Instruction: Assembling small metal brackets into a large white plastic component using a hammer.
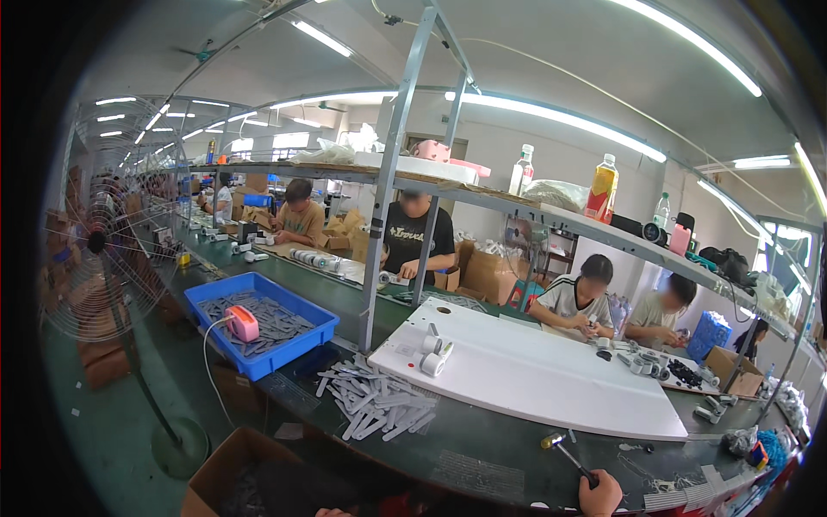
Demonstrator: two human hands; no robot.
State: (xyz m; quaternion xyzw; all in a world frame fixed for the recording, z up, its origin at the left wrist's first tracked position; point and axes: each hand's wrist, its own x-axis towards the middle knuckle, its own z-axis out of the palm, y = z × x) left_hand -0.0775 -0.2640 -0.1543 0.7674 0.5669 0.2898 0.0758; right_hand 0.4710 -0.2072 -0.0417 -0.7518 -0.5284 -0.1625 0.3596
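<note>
My right hand [600, 494] is at the bottom right, closed round the black grip of a small hammer [566, 451]. The hammer lies over the dark green bench, its brass-coloured head pointing away and to the left. Of my left hand [333, 513], only some fingertips show at the bottom edge; what they do is hidden. A heap of flat grey plastic strips [379, 401] lies on the bench ahead of my left hand. Beyond it, a white and grey handheld device [436, 358] stands on a white board [534, 372].
A blue tray [258, 369] holds more grey strips and a pink device [242, 324] with a white cable. An open cardboard box [207, 470] stands at lower left, near a floor fan [96, 242]. A metal post [392, 181] carries a shelf above. Several people work opposite.
</note>
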